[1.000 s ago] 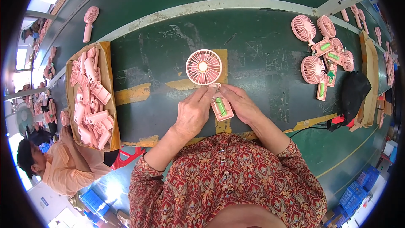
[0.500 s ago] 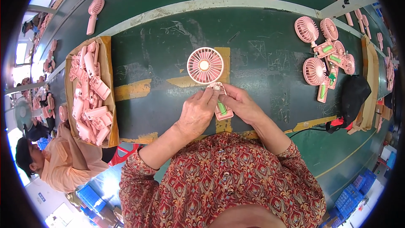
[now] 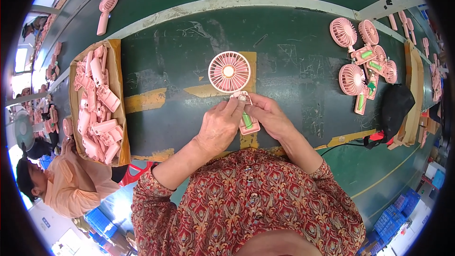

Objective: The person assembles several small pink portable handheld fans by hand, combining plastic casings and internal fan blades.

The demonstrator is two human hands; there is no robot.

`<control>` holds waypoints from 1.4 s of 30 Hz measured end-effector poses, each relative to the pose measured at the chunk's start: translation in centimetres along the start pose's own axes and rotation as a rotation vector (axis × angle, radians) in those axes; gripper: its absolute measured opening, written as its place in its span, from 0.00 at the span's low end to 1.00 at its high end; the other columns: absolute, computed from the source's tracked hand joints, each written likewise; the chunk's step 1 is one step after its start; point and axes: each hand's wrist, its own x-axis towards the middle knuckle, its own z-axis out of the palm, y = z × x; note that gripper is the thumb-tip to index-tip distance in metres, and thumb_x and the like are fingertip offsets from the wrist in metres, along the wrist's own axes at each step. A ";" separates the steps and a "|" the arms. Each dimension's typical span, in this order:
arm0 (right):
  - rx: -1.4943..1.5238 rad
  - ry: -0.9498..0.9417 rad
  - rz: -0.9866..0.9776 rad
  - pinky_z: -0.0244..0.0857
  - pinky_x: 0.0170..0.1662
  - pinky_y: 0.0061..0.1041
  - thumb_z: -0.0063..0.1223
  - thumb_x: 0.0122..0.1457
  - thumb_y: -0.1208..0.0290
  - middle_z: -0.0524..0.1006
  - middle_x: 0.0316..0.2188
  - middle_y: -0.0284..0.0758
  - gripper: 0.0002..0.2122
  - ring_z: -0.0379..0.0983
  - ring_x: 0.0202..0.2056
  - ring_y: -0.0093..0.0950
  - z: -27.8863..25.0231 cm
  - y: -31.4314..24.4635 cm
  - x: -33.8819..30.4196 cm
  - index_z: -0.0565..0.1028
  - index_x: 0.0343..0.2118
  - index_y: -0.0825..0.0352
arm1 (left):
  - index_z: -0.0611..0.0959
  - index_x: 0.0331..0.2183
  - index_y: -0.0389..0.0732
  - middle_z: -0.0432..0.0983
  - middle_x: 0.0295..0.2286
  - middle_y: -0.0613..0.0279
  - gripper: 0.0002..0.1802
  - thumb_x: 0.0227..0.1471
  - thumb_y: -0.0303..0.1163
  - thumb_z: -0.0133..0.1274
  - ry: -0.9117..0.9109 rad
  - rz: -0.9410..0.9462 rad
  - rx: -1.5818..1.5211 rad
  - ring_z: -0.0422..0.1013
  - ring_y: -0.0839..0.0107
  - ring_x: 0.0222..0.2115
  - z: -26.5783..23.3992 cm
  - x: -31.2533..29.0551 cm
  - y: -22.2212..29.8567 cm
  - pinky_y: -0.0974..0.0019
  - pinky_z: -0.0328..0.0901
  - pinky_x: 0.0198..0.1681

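A pink handheld fan lies on the table before me, its round grille point(image 3: 229, 72) pointing away from my body. Its handle is opened up, baring a green battery point(image 3: 247, 120) in the pink shell. My left hand point(image 3: 219, 127) pinches at the neck, between grille and handle, thumb and fingertips close together. From the other side, my right hand point(image 3: 269, 115) grips the handle's upper edge, its fingertips meeting those of the left. Any small part between the fingertips is hidden.
A cardboard box point(image 3: 124, 128) of pink handle shells stands at the left. Several opened fans point(image 3: 352, 79) are piled at the right, beside a black bag point(image 3: 397, 109). More fans point(image 3: 105, 13) lie beyond a pale rail point(image 3: 199, 5). Another person point(image 3: 78, 180) sits at the lower left.
Both hands stay at the fan's neck with only slight finger movement. The fans beyond the rail have shifted a little to the right. The whole view has tilted slightly.
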 end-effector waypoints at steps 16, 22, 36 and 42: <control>0.004 0.051 0.027 0.65 0.40 0.16 0.39 0.61 0.76 0.72 0.39 0.29 0.14 0.68 0.38 0.15 0.0 0.4 0.1 0.67 0.50 0.70 | 0.75 0.38 0.30 0.70 0.31 0.55 0.22 0.34 0.21 0.51 0.051 0.039 -0.079 0.71 0.61 0.29 0.4 0.1 -0.9 0.62 0.70 0.29; 0.018 0.058 0.017 0.65 0.40 0.16 0.39 0.61 0.77 0.72 0.38 0.29 0.14 0.68 0.37 0.15 0.3 0.2 0.1 0.67 0.50 0.70 | 0.76 0.37 0.31 0.70 0.30 0.56 0.22 0.33 0.21 0.52 0.038 0.022 -0.042 0.71 0.61 0.29 0.0 0.2 -0.5 0.62 0.70 0.29; -0.024 0.111 -0.027 0.64 0.39 0.15 0.38 0.62 0.77 0.72 0.38 0.29 0.15 0.68 0.37 0.15 0.8 0.8 0.1 0.66 0.51 0.69 | 0.75 0.34 0.32 0.69 0.30 0.55 0.15 0.36 0.20 0.51 -0.065 0.021 -0.083 0.72 0.57 0.29 -0.6 1.0 -0.9 0.60 0.69 0.28; -0.024 0.102 -0.017 0.65 0.38 0.16 0.39 0.61 0.77 0.72 0.37 0.30 0.14 0.68 0.36 0.15 0.9 0.3 0.2 0.67 0.49 0.70 | 0.76 0.39 0.33 0.72 0.31 0.55 0.21 0.35 0.17 0.51 0.012 0.000 -0.167 0.73 0.55 0.30 -0.6 0.9 -1.1 0.59 0.70 0.31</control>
